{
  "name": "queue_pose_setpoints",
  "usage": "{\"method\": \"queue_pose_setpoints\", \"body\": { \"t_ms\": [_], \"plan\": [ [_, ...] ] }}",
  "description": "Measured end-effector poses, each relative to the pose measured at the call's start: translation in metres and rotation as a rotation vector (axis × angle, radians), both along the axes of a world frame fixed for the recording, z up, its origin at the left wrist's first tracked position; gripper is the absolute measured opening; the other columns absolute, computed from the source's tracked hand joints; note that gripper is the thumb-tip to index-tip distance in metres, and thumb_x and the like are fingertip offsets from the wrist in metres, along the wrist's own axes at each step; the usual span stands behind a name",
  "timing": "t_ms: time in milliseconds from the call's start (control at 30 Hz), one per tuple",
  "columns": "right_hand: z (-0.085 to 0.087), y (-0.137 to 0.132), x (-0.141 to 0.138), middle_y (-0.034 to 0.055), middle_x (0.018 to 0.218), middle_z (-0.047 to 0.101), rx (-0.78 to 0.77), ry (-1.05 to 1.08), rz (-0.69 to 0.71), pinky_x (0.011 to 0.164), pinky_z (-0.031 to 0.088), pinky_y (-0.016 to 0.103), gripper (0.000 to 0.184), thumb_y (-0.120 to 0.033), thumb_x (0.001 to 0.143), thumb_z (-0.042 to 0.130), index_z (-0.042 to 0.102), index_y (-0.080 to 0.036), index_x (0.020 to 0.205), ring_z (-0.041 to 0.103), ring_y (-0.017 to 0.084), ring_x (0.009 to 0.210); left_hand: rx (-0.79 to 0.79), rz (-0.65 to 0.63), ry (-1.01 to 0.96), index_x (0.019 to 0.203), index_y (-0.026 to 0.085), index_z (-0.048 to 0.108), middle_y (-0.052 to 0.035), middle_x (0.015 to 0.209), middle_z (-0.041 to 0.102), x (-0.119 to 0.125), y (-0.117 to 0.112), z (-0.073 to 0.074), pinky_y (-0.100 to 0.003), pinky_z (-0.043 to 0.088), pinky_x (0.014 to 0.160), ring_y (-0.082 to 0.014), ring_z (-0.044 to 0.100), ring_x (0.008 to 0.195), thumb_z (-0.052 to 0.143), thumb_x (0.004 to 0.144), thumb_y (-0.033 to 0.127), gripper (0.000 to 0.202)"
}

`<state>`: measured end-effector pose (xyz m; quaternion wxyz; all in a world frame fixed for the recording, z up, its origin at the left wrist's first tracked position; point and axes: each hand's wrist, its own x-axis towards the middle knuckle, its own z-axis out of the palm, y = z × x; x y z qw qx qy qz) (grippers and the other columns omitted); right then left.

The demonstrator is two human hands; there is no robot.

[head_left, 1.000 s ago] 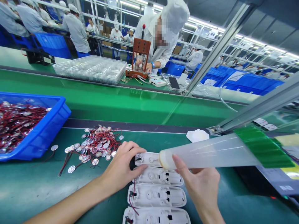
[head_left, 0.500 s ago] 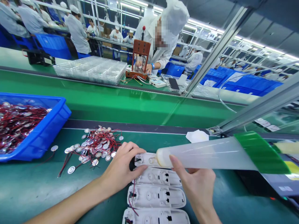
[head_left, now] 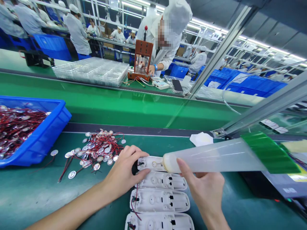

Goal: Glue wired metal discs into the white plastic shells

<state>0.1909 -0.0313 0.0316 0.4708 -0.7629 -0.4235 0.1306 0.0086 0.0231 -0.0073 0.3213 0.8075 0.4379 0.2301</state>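
My left hand [head_left: 127, 166] pinches the left end of the farthest white plastic housing [head_left: 151, 163], thumb on the near side and fingers on the far side. In my right hand [head_left: 203, 188] is a translucent glue bottle [head_left: 211, 159], tilted, with a green band [head_left: 268, 153] round its wide end. Its yellowed narrow end is over the right part of that housing; the exact tip is hard to make out. Nearer to me several similar housings [head_left: 159, 200] lie in a column, some with dark red wires. Left of my left hand is a pile of wired metal discs [head_left: 100, 150].
A blue bin [head_left: 51, 131] of wired discs stands at the left. White paper [head_left: 201, 139] lies behind the bottle, beside a metal post [head_left: 223, 51]. Across the green divider [head_left: 120, 105], a co-worker [head_left: 163, 35] bends over a brown fixture [head_left: 143, 59] near clear trays [head_left: 93, 72].
The bottle and my right hand have shifted slightly to the right along the farthest housing, showing a bit more of its middle. My left hand keeps its hold.
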Motion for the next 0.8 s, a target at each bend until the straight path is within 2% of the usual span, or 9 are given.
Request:
{"method": "queue_pose_setpoints", "body": {
  "t_ms": [233,367,433,533,600,800],
  "plan": [
    [0.003,-0.001,-0.004,0.0028,0.053,0.057,0.003,0.125,0.021,0.063,0.048,0.024,0.042,-0.054,0.056,0.066,0.06,-0.013,0.059,0.055,0.013,0.052,0.016,0.003,0.001,0.103,0.025,0.054,-0.0015,0.098,0.052,0.001,0.001,-0.002,-0.035,0.039,0.082,-0.0162,0.043,0.091,0.056,0.078,0.031,0.026],
    [0.013,-0.006,-0.013,0.0021,0.06,0.058,0.175,0.318,-0.133,0.052,0.046,0.017,0.037,-0.046,0.057,0.067,0.057,-0.012,0.067,0.055,0.01,0.056,0.012,0.017,-0.004,0.112,0.029,0.046,-0.0018,0.106,0.047,-0.002,-0.005,0.003,-0.037,0.037,0.088,-0.0172,0.04,0.1,0.056,0.078,0.036,0.037],
    [0.018,-0.01,-0.017,0.0025,0.062,0.058,0.229,0.358,-0.201,0.05,0.045,0.016,0.041,-0.048,0.055,0.069,0.055,-0.012,0.068,0.054,0.009,0.055,0.05,0.023,-0.009,0.113,0.03,0.044,-0.0014,0.106,0.046,-0.005,-0.012,0.007,-0.037,0.037,0.088,-0.0171,0.039,0.1,0.057,0.076,0.04,0.04],
    [0.019,-0.018,-0.023,0.0039,0.067,0.061,0.204,0.275,-0.181,0.058,0.049,0.018,0.052,-0.059,0.052,0.067,0.056,-0.012,0.07,0.058,0.011,0.062,0.116,0.005,0.012,0.107,0.03,0.049,-0.0011,0.099,0.046,-0.009,-0.021,0.011,-0.036,0.038,0.081,-0.0165,0.041,0.092,0.06,0.075,0.038,0.035],
    [0.016,-0.021,-0.026,0.0045,0.07,0.062,0.16,0.196,-0.144,0.061,0.05,0.019,0.054,-0.063,0.056,0.063,0.058,-0.012,0.072,0.059,0.012,0.065,0.125,-0.017,0.043,0.105,0.029,0.051,-0.0014,0.097,0.047,-0.01,-0.025,0.011,-0.035,0.038,0.079,-0.0165,0.041,0.089,0.06,0.075,0.037,0.033],
    [0.002,-0.023,-0.023,0.0037,0.067,0.062,0.134,0.069,-0.051,0.069,0.05,0.024,0.044,-0.056,0.061,0.063,0.062,-0.013,0.068,0.059,0.012,0.065,0.11,-0.026,0.099,0.102,0.027,0.056,-0.0021,0.094,0.048,-0.01,-0.026,0.01,-0.036,0.038,0.077,-0.0166,0.043,0.086,0.058,0.076,0.036,0.027]
  ]
}}
